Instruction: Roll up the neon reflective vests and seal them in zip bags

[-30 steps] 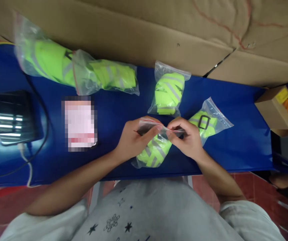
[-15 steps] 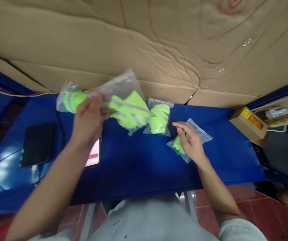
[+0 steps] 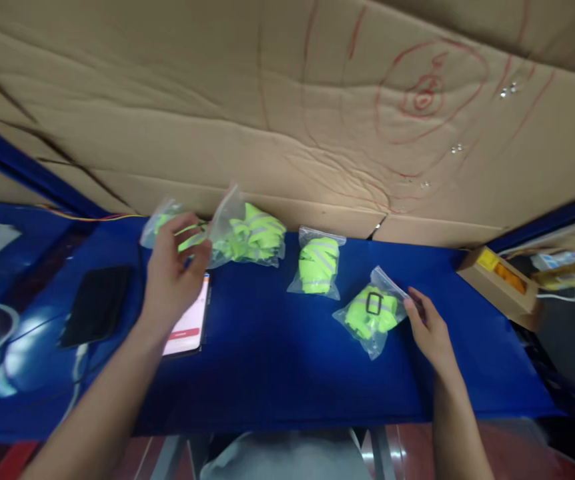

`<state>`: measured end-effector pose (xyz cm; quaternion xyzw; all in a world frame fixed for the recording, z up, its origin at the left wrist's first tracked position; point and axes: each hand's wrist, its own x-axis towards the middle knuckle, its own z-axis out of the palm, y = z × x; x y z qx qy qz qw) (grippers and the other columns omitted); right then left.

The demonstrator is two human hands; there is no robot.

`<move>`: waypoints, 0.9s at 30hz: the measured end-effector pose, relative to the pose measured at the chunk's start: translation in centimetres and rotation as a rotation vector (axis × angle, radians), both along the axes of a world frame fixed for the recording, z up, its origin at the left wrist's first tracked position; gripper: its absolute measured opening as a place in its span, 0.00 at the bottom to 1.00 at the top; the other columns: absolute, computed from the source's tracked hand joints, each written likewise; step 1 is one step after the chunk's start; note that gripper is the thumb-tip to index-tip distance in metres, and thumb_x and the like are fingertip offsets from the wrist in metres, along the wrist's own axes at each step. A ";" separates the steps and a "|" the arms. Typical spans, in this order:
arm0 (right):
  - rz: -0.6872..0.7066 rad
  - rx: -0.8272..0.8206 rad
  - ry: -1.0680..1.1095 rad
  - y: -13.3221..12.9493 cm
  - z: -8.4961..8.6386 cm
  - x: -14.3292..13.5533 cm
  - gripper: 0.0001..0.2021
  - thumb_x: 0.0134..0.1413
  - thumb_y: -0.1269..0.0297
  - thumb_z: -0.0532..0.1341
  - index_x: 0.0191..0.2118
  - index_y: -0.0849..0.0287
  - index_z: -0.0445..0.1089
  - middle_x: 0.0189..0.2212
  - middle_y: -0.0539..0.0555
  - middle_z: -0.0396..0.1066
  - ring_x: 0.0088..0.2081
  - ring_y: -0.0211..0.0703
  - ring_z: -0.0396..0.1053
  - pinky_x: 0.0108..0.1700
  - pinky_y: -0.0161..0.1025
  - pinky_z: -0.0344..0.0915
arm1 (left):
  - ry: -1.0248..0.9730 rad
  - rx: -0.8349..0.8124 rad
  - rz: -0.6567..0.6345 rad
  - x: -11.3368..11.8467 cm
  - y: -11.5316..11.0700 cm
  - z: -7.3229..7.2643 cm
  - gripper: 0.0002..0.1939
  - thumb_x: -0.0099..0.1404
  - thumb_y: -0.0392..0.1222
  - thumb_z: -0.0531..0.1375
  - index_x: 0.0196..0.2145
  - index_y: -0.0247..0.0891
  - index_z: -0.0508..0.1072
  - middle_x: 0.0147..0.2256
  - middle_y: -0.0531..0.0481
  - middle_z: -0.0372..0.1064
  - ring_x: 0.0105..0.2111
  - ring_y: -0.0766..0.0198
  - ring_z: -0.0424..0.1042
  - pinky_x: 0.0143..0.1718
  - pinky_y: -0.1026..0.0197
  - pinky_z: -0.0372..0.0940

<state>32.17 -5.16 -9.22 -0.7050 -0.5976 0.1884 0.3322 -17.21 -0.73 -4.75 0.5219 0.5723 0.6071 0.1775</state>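
Note:
Four clear zip bags hold neon yellow-green fabric with grey reflective stripes, so several bags lie along the blue table. My right hand (image 3: pixel 430 328) pinches the zip edge of the rightmost zip bag (image 3: pixel 360 320), where a black buckle shows on the fabric. My left hand (image 3: pixel 175 267) has its thumb and fingers apart. It hovers over the leftmost bag (image 3: pixel 165 217), partly covering it, and beside a second bag (image 3: pixel 260 233) whose empty top stands up. A third bag (image 3: pixel 319 265) lies flat between my hands, touched by neither.
A lit phone (image 3: pixel 186 327) lies under my left forearm. Farther left are a black device (image 3: pixel 96 305) and a white cable (image 3: pixel 78 363). Cardboard with red lines (image 3: pixel 267 113) walls the table's back. A small carton (image 3: pixel 500 287) sits at the right edge.
My left hand has let go of the second bag, which now rests against the cardboard. My right hand has moved from above the rightmost bag to its zip edge. The view has shifted.

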 end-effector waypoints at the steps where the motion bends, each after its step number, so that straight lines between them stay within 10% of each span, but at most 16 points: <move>1: -0.003 -0.027 0.025 -0.2 -0.4 0.1 0.29 0.65 0.42 0.59 0.60 0.60 0.72 0.47 0.65 0.79 0.42 0.54 0.78 0.42 0.48 0.74 | 0.056 0.009 0.043 0.0 -1.6 0.3 0.30 0.61 0.52 0.70 0.59 0.52 0.73 0.60 0.42 0.70 0.59 0.45 0.72 0.51 0.45 0.72; 5: 0.033 -0.091 0.161 -0.5 -0.6 -0.6 0.25 0.62 0.41 0.63 0.47 0.60 0.76 0.20 0.51 0.70 0.21 0.44 0.68 0.25 0.39 0.65 | 0.217 0.031 0.287 0.6 -9.2 0.5 0.24 0.68 0.51 0.64 0.60 0.48 0.72 0.61 0.40 0.67 0.62 0.39 0.67 0.62 0.34 0.62; 8: 0.076 -0.092 0.304 -0.3 0.4 -1.9 0.24 0.62 0.39 0.62 0.43 0.59 0.74 0.18 0.48 0.67 0.20 0.41 0.66 0.24 0.36 0.64 | 0.341 -0.054 0.505 2.0 -13.8 -0.8 0.19 0.73 0.47 0.59 0.59 0.42 0.71 0.43 0.44 0.77 0.43 0.48 0.78 0.49 0.41 0.72; 12: 0.171 -0.102 0.434 -0.2 1.6 -5.0 0.23 0.61 0.40 0.63 0.42 0.58 0.76 0.31 0.54 0.77 0.26 0.41 0.72 0.28 0.36 0.70 | 0.436 -0.108 0.075 6.3 -16.0 -3.1 0.08 0.74 0.39 0.58 0.46 0.42 0.77 0.35 0.53 0.79 0.33 0.63 0.79 0.36 0.62 0.74; 19: 0.282 -0.163 0.567 -5.3 1.2 -11.6 0.22 0.65 0.43 0.61 0.52 0.55 0.78 0.43 0.57 0.81 0.36 0.46 0.78 0.42 0.43 0.76 | 0.532 -0.070 -0.341 13.8 -16.4 -4.2 0.17 0.74 0.46 0.60 0.59 0.44 0.71 0.53 0.43 0.75 0.51 0.54 0.77 0.51 0.52 0.75; 27: 0.213 -0.145 0.679 -7.4 0.7 -12.2 0.23 0.60 0.42 0.66 0.41 0.60 0.81 0.36 0.58 0.80 0.36 0.45 0.76 0.39 0.39 0.73 | 0.578 -0.014 -0.567 13.0 -12.9 -5.8 0.12 0.73 0.28 0.53 0.47 0.38 0.72 0.49 0.41 0.69 0.50 0.54 0.71 0.53 0.51 0.70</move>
